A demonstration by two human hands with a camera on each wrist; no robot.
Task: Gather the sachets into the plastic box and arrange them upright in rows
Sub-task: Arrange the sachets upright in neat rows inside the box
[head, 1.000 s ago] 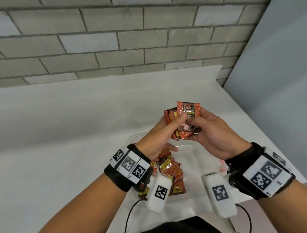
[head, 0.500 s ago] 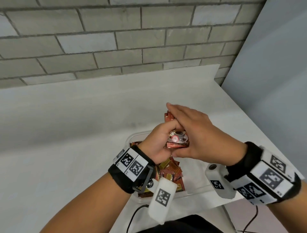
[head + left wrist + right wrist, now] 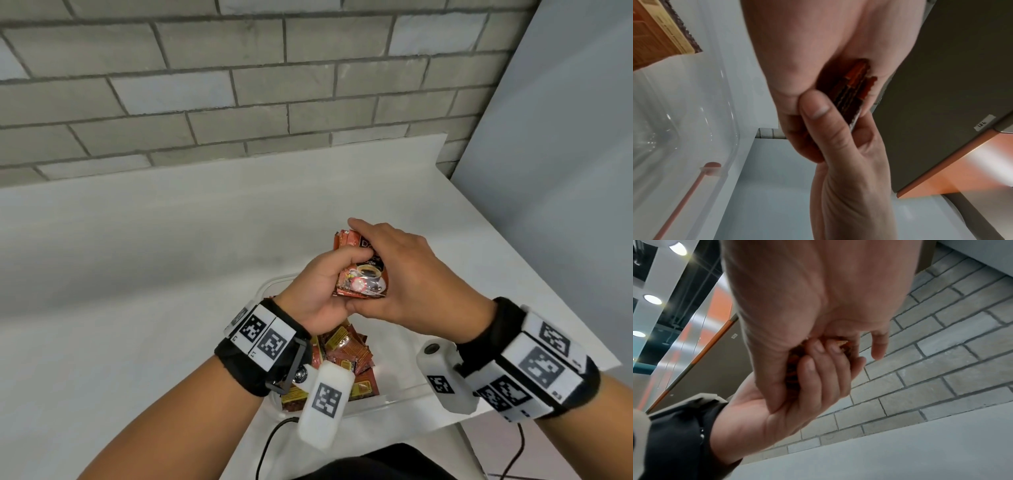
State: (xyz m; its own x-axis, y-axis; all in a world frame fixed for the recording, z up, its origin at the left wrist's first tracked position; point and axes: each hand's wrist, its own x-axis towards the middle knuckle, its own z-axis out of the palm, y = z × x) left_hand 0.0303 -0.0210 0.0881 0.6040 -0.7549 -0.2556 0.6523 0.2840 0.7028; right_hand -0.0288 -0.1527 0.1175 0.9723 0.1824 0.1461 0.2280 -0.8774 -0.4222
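Note:
A stack of red coffee sachets [image 3: 363,274] is squeezed between both hands above the clear plastic box [image 3: 404,394]. My left hand [image 3: 322,284] grips the stack from the left, thumb on its front face. My right hand [image 3: 400,274] wraps over its top and right side. The left wrist view shows the stack's serrated edges [image 3: 855,87] between palm and fingers, with the right thumb [image 3: 818,110] across them. In the right wrist view the stack [image 3: 840,343] is mostly hidden by fingers. More loose sachets [image 3: 346,356] lie jumbled in the box's left half.
The box sits at the near edge of a white table [image 3: 137,274], close to its right corner. A brick wall [image 3: 239,85] runs behind the table and a grey panel [image 3: 565,171] stands to the right. The box's right half [image 3: 394,349] holds no sachets.
The right hand turned over from beneath the stack to cover its top and right side. The stack came lower and upright, squared between both hands.

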